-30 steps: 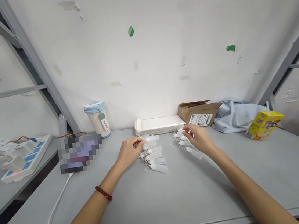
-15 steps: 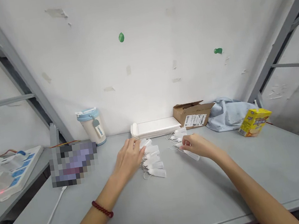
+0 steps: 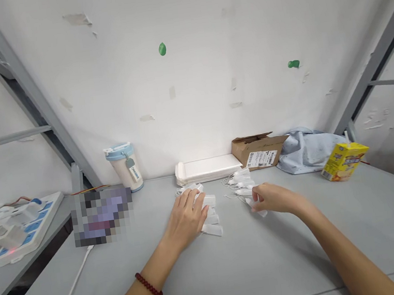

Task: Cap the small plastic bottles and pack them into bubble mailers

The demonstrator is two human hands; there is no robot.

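Observation:
Several small translucent white tubes with thin string loops lie in two columns on the grey table. My left hand [image 3: 186,215] rests over the left column with its fingers spread, covering most of the middle tubes. The nearest left tube [image 3: 213,229] shows below my thumb. At the near end of the right column, my right hand [image 3: 272,198] has its fingertips closed on a tube [image 3: 262,213], partly hidden by the fingers. Just beyond it, another tube [image 3: 244,192] lies flat with its loop to the left.
Along the wall stand a tumbler [image 3: 126,169], a stack of flat white boxes [image 3: 209,166], an opened cardboard box [image 3: 261,150] and a bluish cloth [image 3: 302,150]. A yellow carton [image 3: 345,161] is at right. A blurred-out device [image 3: 104,216], its white cable [image 3: 72,287] and a power strip [image 3: 34,229] are at left.
My left hand has come nearer along the left column and lies over more of its tubes. My right hand has shifted slightly right and nearer, with the tube at its fingertips. The view has shifted slightly.

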